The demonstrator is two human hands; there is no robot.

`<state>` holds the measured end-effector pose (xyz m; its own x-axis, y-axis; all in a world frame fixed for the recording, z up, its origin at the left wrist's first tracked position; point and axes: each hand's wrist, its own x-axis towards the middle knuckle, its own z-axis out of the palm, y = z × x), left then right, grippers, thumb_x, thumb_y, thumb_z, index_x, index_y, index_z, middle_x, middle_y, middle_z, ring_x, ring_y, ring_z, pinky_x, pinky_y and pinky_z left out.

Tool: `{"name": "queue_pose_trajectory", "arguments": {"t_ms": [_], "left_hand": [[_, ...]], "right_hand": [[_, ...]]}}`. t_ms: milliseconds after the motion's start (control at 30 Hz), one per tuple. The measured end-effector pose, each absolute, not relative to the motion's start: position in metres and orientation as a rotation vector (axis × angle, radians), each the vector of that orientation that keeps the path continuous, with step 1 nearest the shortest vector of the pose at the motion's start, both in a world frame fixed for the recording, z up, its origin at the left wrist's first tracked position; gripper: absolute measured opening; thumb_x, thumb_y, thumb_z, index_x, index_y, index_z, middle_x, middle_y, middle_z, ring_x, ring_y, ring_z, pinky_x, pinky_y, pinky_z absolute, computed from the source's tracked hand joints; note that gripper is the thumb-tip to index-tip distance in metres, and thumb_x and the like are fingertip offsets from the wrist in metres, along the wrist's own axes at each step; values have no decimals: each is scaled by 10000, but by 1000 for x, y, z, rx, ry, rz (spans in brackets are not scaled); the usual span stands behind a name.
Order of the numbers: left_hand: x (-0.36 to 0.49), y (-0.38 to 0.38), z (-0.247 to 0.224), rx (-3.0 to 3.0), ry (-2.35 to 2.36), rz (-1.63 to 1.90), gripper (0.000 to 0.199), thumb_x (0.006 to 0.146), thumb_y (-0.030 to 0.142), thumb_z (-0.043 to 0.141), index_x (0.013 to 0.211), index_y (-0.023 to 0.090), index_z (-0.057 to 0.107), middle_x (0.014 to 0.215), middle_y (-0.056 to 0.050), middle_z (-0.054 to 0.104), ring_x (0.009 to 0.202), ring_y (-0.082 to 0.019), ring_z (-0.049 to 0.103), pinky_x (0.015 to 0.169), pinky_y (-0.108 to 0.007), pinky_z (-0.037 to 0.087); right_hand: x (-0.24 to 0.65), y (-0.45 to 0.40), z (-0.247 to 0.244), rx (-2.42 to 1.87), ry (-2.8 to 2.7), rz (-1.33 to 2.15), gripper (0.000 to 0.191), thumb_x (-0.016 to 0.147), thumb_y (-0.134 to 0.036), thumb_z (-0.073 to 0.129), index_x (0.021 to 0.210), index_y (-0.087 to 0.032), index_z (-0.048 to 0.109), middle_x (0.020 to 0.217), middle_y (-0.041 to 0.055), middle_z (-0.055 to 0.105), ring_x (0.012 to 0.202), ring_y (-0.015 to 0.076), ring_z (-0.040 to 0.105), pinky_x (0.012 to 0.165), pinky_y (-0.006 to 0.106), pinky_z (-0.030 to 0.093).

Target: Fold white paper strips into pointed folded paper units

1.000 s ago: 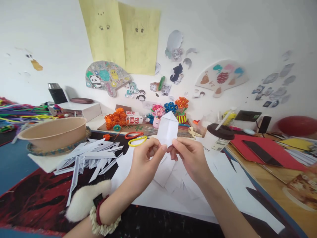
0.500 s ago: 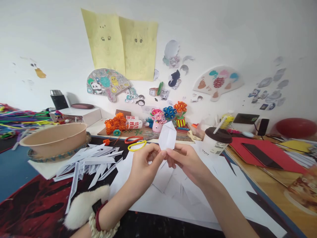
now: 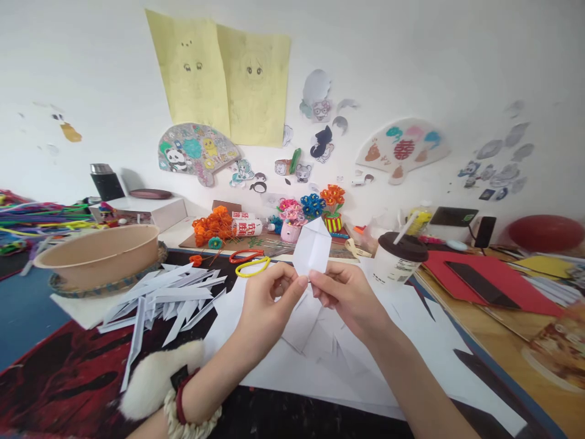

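Observation:
A small folded white paper (image 3: 313, 247) with pointed corners at its top stands upright between my hands. My left hand (image 3: 274, 296) pinches its lower edge with thumb and forefinger. Close beside it, my right hand (image 3: 342, 292) grips the same lower edge, thumb toward me. White paper sheets (image 3: 278, 378) lie spread on the table under both hands, with some folded pieces on top. Left of my left hand is a pile of folded paper strips (image 3: 178, 296). A fluffy white object (image 3: 153, 381) lies by my left wrist.
A beige basin (image 3: 98, 256) stands at the left. Yellow-handled (image 3: 251, 268) and red-handled tools lie behind my hands, near orange pipe-cleaner flowers (image 3: 212, 227). To the right are a lidded drink cup (image 3: 398, 259) and a phone (image 3: 481, 285) on red paper (image 3: 443, 274).
The folded paper has turned slightly, so more of its face shows. My right fingers have shifted a little along its lower edge.

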<state>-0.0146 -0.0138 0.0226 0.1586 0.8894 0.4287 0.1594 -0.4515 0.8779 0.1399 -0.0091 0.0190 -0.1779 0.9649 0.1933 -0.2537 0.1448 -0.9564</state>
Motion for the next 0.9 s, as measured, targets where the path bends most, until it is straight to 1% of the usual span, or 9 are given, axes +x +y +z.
{"name": "queue_pose_trajectory", "arguments": {"t_ms": [267, 433, 600, 767, 900], "left_hand": [[-14, -14, 21, 1675, 914, 1355, 268, 828, 350, 617, 658, 165, 522, 592, 38, 455, 520, -88, 383, 495, -227, 299], [-15, -14, 21, 1657, 911, 1353, 270, 829, 352, 622, 660, 165, 522, 587, 42, 448, 516, -85, 376, 487, -226, 291], [-15, -12, 22, 1627, 906, 1290, 288, 824, 377, 625, 666, 168, 507, 562, 52, 420, 505, -86, 372, 471, -220, 288], [-14, -10, 22, 1603, 880, 1270, 287, 853, 396, 579, 697, 165, 514, 644, 30, 469, 556, -97, 421, 504, -224, 348], [-16, -6, 21, 1681, 948, 1303, 256, 858, 371, 576, 722, 166, 507, 683, 27, 488, 581, -98, 426, 531, -231, 345]], "right_hand": [[142, -8, 19, -776, -1263, 1328, 287, 773, -359, 744, 598, -154, 646, 578, -12, 599, 481, 66, 465, 461, 208, 320], [146, -9, 23, -748, -1390, 1253, 336, 842, -386, 670, 613, -142, 694, 507, 1, 571, 483, 86, 485, 469, 223, 346], [148, -8, 21, -745, -1435, 1152, 341, 864, -358, 648, 603, -145, 698, 484, 4, 566, 452, 88, 483, 441, 227, 339], [149, -7, 20, -777, -1489, 1041, 311, 876, -346, 635, 644, -153, 713, 517, 12, 595, 485, 100, 503, 463, 237, 359], [149, -7, 23, -830, -1532, 1068, 257, 848, -329, 660, 666, -158, 718, 540, 12, 604, 523, 115, 518, 495, 249, 393]]}}
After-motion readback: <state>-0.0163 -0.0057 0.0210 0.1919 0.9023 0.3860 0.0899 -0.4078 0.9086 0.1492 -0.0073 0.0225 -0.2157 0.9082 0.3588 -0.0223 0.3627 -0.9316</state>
